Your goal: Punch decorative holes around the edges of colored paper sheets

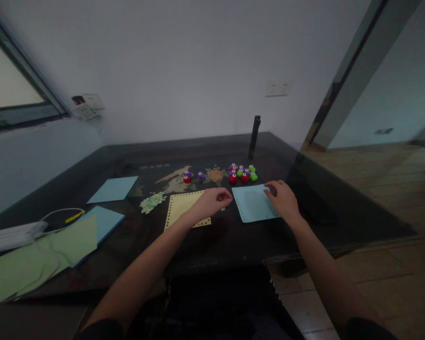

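Observation:
My left hand (215, 200) is over the table between a yellow punched sheet (180, 204) and a light-blue punched sheet (250, 204). Its fingers are curled and pressed together near the blue sheet's left edge; whatever they pinch is too small to make out. A tiny pale bit (223, 209) shows just below this hand. My right hand (284, 200) is at the upper right of the blue sheet, with thumb and forefinger bent and slightly apart, their tips over the paper. My left wrist and forearm cover part of the yellow sheet.
Red, green and purple eyeball-like toys (243, 174) cluster behind the blue sheet, with several more (187, 177) to the left. A pile of small pale-green pieces (153, 202) lies left of the yellow sheet. A black upright cylinder (254, 137), blue sheets (113, 189) and green paper (49, 255) are also there.

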The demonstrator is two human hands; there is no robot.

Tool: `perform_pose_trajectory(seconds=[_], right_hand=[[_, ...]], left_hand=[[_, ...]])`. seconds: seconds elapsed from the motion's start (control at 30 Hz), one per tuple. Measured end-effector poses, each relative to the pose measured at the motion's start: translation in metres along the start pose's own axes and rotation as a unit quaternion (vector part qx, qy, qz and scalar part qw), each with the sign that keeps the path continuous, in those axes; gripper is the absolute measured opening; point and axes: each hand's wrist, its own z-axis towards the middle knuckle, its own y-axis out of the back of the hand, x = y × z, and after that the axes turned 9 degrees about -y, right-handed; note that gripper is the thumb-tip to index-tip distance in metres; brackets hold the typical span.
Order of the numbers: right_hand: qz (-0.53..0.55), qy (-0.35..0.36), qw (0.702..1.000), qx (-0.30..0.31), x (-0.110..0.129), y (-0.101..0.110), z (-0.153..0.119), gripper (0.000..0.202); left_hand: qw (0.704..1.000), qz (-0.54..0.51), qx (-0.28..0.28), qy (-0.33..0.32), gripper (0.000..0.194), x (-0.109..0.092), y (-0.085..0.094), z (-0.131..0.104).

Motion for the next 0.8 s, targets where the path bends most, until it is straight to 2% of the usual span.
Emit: perform_pose_trajectory(seconds=[0.07, 0.17, 0.27, 0.33, 0.43, 0.57, 0.67, 0.8], right_hand=[[0.038, 0.043, 0.998, 0.02, 0.018, 0.002, 0.001, 0.015], [0.09, 0.109, 0.987, 0.073, 0.056, -0.001, 0.004, 0.013], [0.098, 0.175, 0.971, 0.133, 0.1, -0.017, 0.008, 0.013], [0.073, 0.203, 0.962, 0.168, 0.126, -0.034, 0.01, 0.013], [0.01, 0.218, 0.954, 0.206, 0.153, -0.065, 0.011, 0.018], [-0.062, 0.264, 0.94, 0.205, 0.162, -0.098, 0.009, 0.03], [-0.09, 0.289, 0.931, 0.203, 0.159, -0.11, 0.006, 0.03], [-0.091, 0.288, 0.932, 0.202, 0.156, -0.112, 0.005, 0.03]], left_hand=[[0.999, 0.026, -0.034, 0.009, 0.017, 0.021, 0.025, -0.013], [0.983, 0.145, -0.103, 0.049, 0.014, 0.065, 0.057, -0.036], [0.961, 0.237, -0.123, 0.074, 0.014, 0.104, 0.076, -0.056], [0.957, 0.256, -0.12, 0.073, 0.017, 0.119, 0.08, -0.066], [0.962, 0.251, -0.091, 0.063, 0.026, 0.126, 0.078, -0.074], [0.963, 0.249, -0.058, 0.081, 0.04, 0.127, 0.072, -0.076], [0.959, 0.26, -0.056, 0.095, 0.041, 0.128, 0.071, -0.076], [0.956, 0.274, -0.039, 0.098, 0.037, 0.127, 0.072, -0.075]])
